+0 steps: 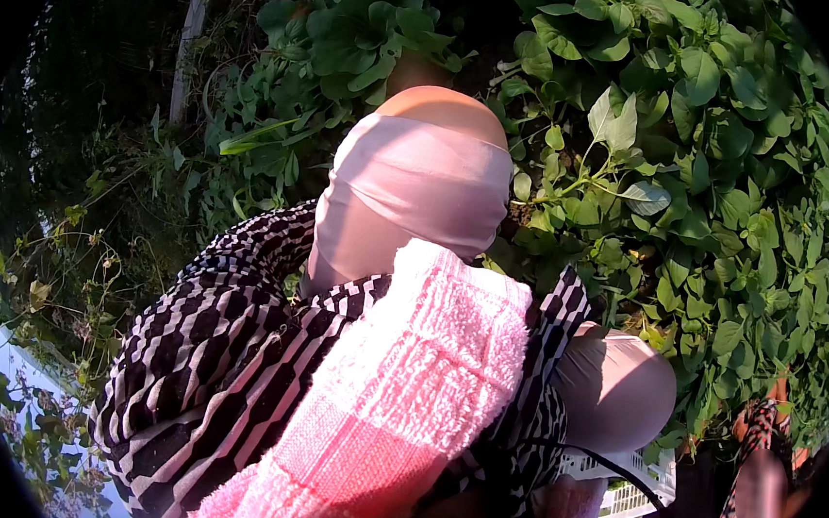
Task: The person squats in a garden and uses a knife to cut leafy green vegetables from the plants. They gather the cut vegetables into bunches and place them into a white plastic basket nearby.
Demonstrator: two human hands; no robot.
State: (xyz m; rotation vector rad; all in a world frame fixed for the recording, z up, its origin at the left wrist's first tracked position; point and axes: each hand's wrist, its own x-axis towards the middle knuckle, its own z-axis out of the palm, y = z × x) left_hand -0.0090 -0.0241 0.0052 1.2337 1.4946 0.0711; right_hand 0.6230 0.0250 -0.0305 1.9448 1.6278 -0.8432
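Neither of my hands can be made out in view. Before me are my bent knees in pale pink leggings, the left one (421,179) with bare skin past the cloth's hem, the right one (616,392) lower in the picture. A pink terry towel (444,349) with a darker woven band hangs down in front of me. Beneath it bunches a black-and-pale patterned garment (225,346). Leafy green plants (693,157) grow close against both knees. A blurred patch of skin past the left knee is partly behind leaves; I cannot tell what it is.
A white plastic crate (642,478) stands beside my right knee, with a black cord (631,480) crossing before it. At the lower right is another person in spotted clothing (743,497). A wooden pole (195,30) and tangled vines (86,255) are on the left.
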